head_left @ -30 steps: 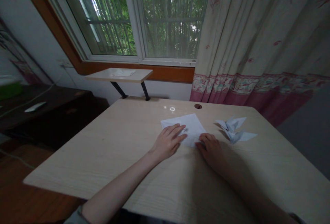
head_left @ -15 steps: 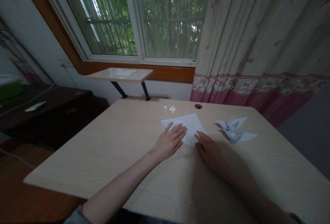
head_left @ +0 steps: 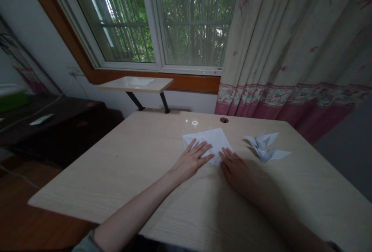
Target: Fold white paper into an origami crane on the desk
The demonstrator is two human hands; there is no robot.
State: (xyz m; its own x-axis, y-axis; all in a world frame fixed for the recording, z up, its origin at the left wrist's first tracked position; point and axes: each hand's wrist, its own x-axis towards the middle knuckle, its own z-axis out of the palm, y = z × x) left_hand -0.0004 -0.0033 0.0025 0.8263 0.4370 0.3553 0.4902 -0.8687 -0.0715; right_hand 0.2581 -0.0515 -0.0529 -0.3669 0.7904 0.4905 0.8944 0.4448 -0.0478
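Observation:
A folded sheet of white paper [head_left: 219, 139] lies flat on the pale wooden desk [head_left: 130, 174]. Across its left part rests my left hand [head_left: 193, 159], fingers spread and hiding some of the sheet. My right hand [head_left: 234, 167] lies at the paper's lower right edge, its fingers stretched out and touching it. Neither hand grips anything. To the right of my right hand sit folded white paper cranes [head_left: 264, 147], close together, apart from the sheet.
A small raised shelf [head_left: 157, 84] on black legs stands at the desk's back left, with white paper [head_left: 141, 81] on it. A cable hole [head_left: 224, 120] is near the back edge. Behind are a window and a floral curtain [head_left: 261, 50]; a dark low table [head_left: 58, 116] is at left.
The fingers of my left hand have spread, the lower ones reaching a little further right over the paper. My right hand stays nearly in place. The paper and cranes look unmoved.

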